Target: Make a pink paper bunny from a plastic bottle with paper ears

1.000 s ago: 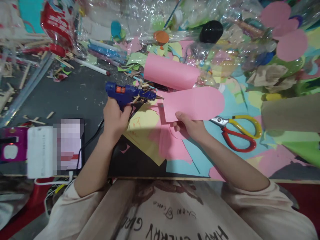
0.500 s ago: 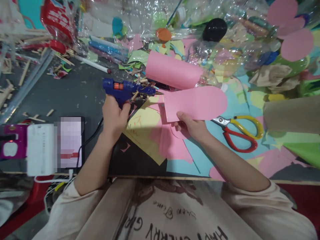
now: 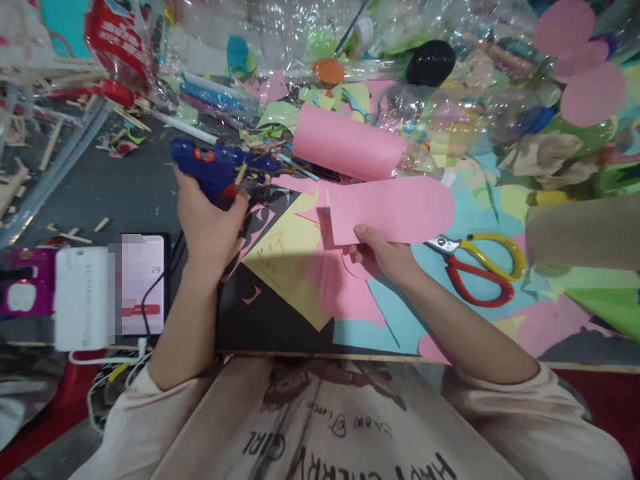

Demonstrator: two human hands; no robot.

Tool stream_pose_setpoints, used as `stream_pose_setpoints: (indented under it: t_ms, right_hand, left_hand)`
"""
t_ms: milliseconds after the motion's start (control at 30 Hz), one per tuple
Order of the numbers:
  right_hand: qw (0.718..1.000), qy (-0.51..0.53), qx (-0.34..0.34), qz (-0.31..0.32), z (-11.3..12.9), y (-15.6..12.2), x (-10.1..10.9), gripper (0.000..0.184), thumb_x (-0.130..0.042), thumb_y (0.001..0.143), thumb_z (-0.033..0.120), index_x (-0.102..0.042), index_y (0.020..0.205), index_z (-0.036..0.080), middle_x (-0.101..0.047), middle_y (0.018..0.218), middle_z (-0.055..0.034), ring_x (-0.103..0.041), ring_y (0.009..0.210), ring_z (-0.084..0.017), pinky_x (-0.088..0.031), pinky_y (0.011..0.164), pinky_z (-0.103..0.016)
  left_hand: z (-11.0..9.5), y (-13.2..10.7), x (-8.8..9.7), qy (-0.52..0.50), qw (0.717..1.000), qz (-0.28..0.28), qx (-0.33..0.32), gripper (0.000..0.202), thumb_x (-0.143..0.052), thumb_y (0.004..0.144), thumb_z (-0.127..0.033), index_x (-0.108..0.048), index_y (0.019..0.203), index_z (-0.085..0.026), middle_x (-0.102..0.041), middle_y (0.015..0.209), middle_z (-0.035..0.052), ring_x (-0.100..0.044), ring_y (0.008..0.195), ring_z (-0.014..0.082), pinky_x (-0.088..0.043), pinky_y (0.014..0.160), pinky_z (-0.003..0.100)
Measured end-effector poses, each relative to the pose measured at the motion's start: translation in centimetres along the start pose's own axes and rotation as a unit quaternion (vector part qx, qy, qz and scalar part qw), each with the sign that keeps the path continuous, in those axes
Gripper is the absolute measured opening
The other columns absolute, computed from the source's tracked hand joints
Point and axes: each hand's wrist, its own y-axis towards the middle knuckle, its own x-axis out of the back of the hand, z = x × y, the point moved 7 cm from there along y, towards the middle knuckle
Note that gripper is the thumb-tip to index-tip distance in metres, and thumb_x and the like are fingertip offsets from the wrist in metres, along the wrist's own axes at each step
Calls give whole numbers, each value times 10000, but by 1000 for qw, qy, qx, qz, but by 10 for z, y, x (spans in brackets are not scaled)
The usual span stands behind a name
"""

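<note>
While the left hand (image 3: 207, 217) grips the blue glue gun (image 3: 220, 167) above the counter (image 3: 140, 187) at centre-left, the right hand (image 3: 383, 255) pinches the near edge of a pink paper shape (image 3: 400, 207), left of the scissors (image 3: 475, 267).

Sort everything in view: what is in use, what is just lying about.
In use: blue plastic glue gun in the left hand; pink round-ended paper cutout in the right hand.
Lying about: red-and-yellow-handled scissors, pink paper roll, white power bank.
</note>
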Motion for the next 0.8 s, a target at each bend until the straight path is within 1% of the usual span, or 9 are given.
stream_pose_setpoints:
  t_ms: [100,200,267,400,500,600,633,733,800]
  right_hand:
    - [1000,-4,-2,-4,1,0,0,437,-624,774,578,-593,548,205,-562,530,-6,-541,508,-134,-472,599,-326]
    - [1000,5,1,-7,3,0,-1,432,-631,755,582,-593,543,207,-570,525,-3,-531,492,-126,-474,586,-318]
    - [1000,9,5,-8,4,1,-1,419,-634,759,564,-593,544,206,-575,522,-3,-528,488,-122,-477,584,-315]
    - [1000,6,19,-12,6,1,-1,400,-636,772,535,-591,552,203,-572,521,-1,-526,482,-123,-476,579,-319]
    - [999,9,27,-16,6,1,-1,392,-632,783,512,-597,552,197,-574,527,-4,-521,478,-121,-469,570,-317]
    - [999,15,31,-19,7,2,0,393,-640,783,506,-599,545,196,-573,527,-4,-522,479,-120,-474,576,-317]
    - [999,16,30,-18,6,2,0,394,-642,781,511,-599,546,198,-574,527,-3,-524,479,-121,-478,580,-319]
    - [999,17,26,-15,5,2,0,406,-639,779,540,-599,558,202,-583,530,-2,-531,483,-124,-487,589,-323]
    - [1000,10,22,-14,4,2,0,414,-631,784,554,-599,568,203,-588,536,-3,-535,493,-126,-486,596,-323]
  left_hand:
    - [5,12,13,62,997,-15,31,565,-707,718,-232,-475,1233,-233,-576,1315,85,-486,1320,343,-398,1093,538]
    - [16,21,18,156,982,13,104,522,-716,643,-122,-523,1126,-163,-548,1334,167,-461,1332,401,-397,1063,611]
    - [22,23,21,178,975,31,128,527,-717,609,-91,-521,1094,-157,-520,1360,184,-442,1346,432,-375,1043,652]
    - [34,23,23,117,987,63,96,315,-663,793,-340,-515,1048,-230,-525,1341,101,-375,1394,451,-287,963,704]
    - [37,24,24,71,996,28,47,286,-609,861,-427,-521,1073,-257,-549,1304,66,-404,1372,404,-286,971,664]
    - [18,21,16,37,998,-10,-47,243,-610,862,-362,-551,1073,-258,-594,1255,41,-480,1281,335,-318,1060,604]
    - [7,17,7,35,996,18,-79,231,-606,857,-329,-570,1072,-251,-609,1248,47,-503,1250,323,-335,1075,583]
    - [-30,-5,-29,70,965,183,-177,334,-475,898,-252,-582,1209,-191,-590,1372,113,-512,1279,326,-373,1100,534]
    - [-47,-17,-41,101,948,225,-199,413,-404,930,-241,-541,1306,-140,-509,1483,159,-434,1380,348,-351,1121,541]
